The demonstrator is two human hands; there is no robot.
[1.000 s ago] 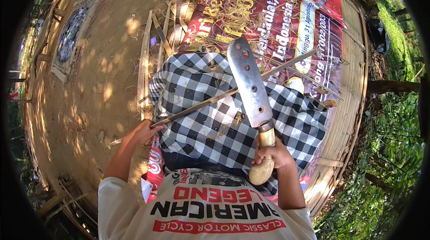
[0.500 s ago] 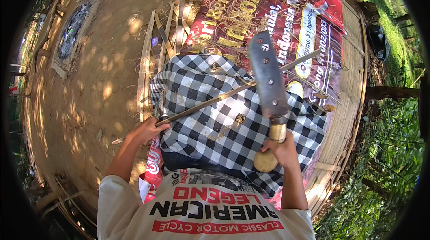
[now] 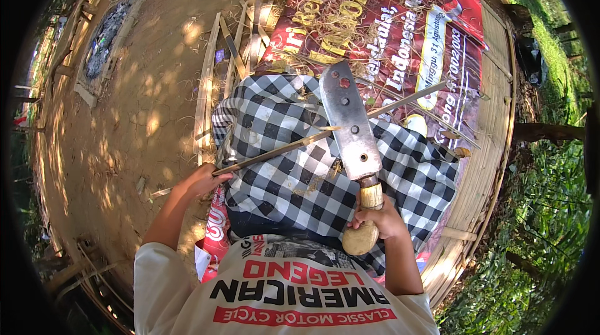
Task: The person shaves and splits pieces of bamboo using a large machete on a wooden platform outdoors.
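My left hand (image 3: 201,180) is closed round a long thin bamboo strip (image 3: 275,152), whose short end sticks out to the left behind the hand. The strip slants up to the right over a black-and-white checked cloth (image 3: 269,116) spread across my lap. My right hand (image 3: 379,217) grips the wooden handle of a broad cleaver (image 3: 349,116). Its dark blade, with several holes along it, points away from me and crosses in front of the strip, hiding part of it. Whether blade and strip touch, I cannot tell.
A red printed banner (image 3: 400,47) strewn with thin shavings (image 3: 337,16) lies ahead. Several wooden strips (image 3: 211,85) rest on the dirt ground beside the cloth. A framed ash pit (image 3: 109,38) is at far left. Split bamboo (image 3: 481,166) edges the right, with greenery beyond.
The cleaver and my right hand have moved left and slightly toward me, and the blade's face has turned, now catching light. My left hand and the strip have barely shifted.
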